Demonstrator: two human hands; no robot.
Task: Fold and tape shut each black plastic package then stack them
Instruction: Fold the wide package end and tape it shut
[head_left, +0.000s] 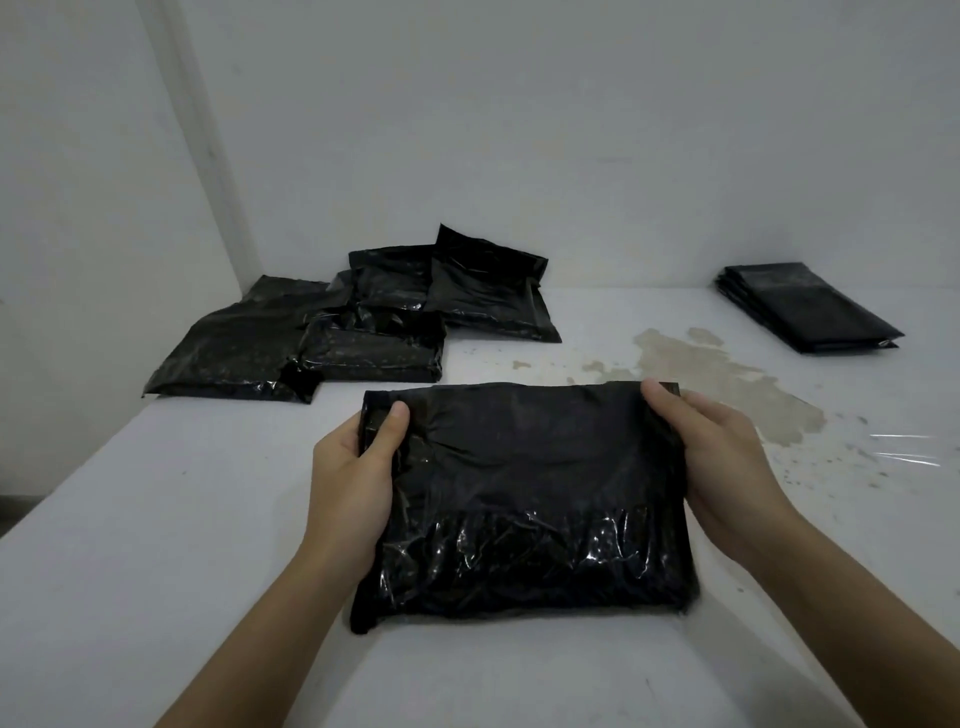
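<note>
Between both hands (353, 483) — one package (519, 499).

On the white surface (130, 545), bare room lies left, right and near of the held glossy black plastic package (519, 499), while a loose heap of black packages (332, 322) blocks the far left, a flat black stack (805, 312) the far right, and a clear film strip (904, 452) lies rightward.

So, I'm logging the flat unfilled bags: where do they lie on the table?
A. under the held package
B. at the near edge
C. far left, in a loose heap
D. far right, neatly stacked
D: the flat bag stack lies far right on the table, edges aligned.
</note>
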